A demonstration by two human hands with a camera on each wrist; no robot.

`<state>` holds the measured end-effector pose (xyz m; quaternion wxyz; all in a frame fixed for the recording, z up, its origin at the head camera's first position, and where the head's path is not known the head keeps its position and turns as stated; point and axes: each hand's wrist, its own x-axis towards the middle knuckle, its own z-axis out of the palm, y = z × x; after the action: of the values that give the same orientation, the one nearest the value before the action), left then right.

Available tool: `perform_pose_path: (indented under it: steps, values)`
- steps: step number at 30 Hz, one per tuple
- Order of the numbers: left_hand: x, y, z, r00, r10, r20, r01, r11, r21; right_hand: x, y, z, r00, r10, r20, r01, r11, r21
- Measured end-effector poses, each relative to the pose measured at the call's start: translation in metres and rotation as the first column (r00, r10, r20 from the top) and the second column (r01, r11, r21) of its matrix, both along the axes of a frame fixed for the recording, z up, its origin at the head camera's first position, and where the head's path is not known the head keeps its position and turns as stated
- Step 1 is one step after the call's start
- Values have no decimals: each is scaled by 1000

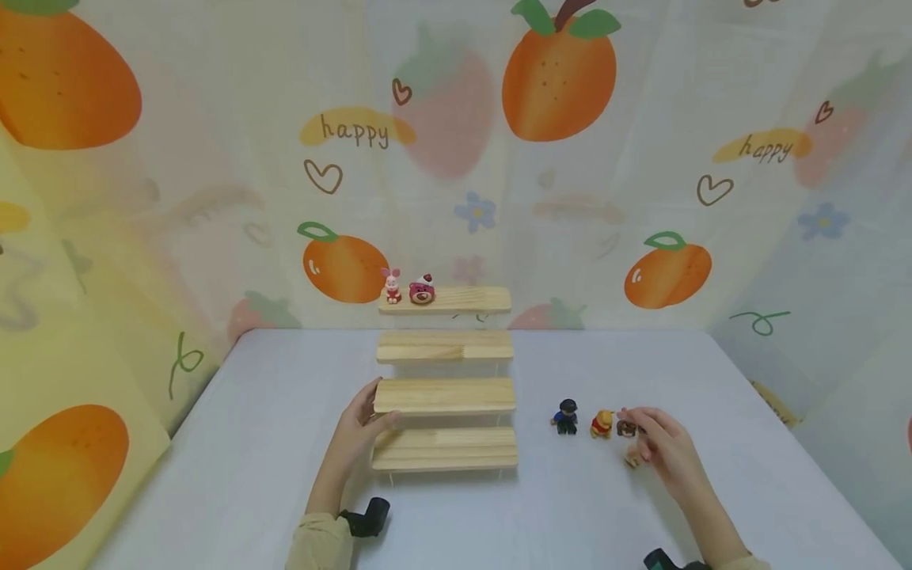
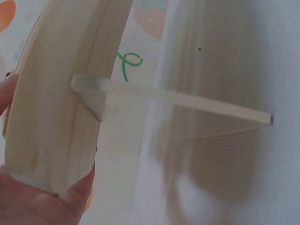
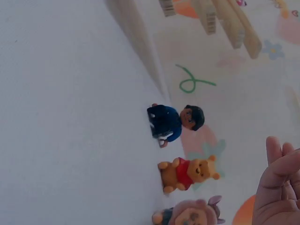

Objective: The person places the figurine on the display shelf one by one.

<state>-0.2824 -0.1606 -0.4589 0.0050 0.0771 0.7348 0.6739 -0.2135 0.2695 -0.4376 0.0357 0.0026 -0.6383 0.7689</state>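
Observation:
A stepped wooden display stand holds four plank shelves. My left hand grips the left end of its second shelf from the front, thumb at the front edge, fingers behind; the left wrist view shows the plank in that hand. My right hand hovers over the small figurines at the right, fingers loosely bent, and nothing shows between them. Its fingertips overlap a brown figurine with a hood. A small tan figurine is partly hidden by the hand. Beside these stand a yellow bear in a red shirt and a dark-haired toy figure in blue.
On the top shelf stand a pink piglet figurine and a pink bear head figurine with a white cap. A white cloth covers the table. Behind it hangs a fruit-printed curtain.

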Motion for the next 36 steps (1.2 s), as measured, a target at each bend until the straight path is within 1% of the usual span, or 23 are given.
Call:
perform_pose_path:
  steps: [3, 6, 10, 15, 18, 22, 25, 28, 31, 33, 36]
  values:
    - [-1, 0, 0, 1000, -3, 4, 3, 1000, 8, 5, 7, -7, 1000, -21, 22, 20, 1000, 8]
    - [-2, 0, -2, 1000, 5, 12, -5, 1000, 4, 9, 12, -14, 997, -60, 54, 58, 998, 29]
    - [-4, 1, -3, 1000, 18, 20, -18, 1000, -9, 10, 16, -24, 993, -92, 72, 88, 994, 64]
    - [-3, 1, -4, 1000, 14, 18, -14, 1000, -9, 11, 18, -35, 994, -84, 65, 77, 992, 97]
    - [-1, 1, -3, 1000, 14, 15, -14, 1000, -22, 10, 19, -40, 995, -76, 62, 70, 993, 94]
    - [0, 1, 0, 1000, 8, 15, -7, 1000, -25, 8, 19, -43, 995, -74, 62, 69, 995, 78]
    - [-1, 0, 1, 1000, -3, 14, 3, 1000, -18, 7, 19, -43, 994, -76, 76, 69, 993, 94]
    - [-1, -1, 2, 1000, -12, 8, 12, 1000, -14, 8, 18, -44, 990, -85, 112, 69, 988, 141]
    - [-2, -2, 0, 1000, -21, 2, 21, 1000, -7, 8, 16, -45, 979, -116, 169, 82, 977, 196]
    - [-2, -1, -2, 1000, -21, 0, 21, 1000, -1, 9, 15, -45, 968, -137, 209, 92, 973, 213]
    - [-2, 0, -4, 1000, -11, 0, 11, 1000, -5, 10, 15, -47, 958, -160, 237, 106, 968, 227]
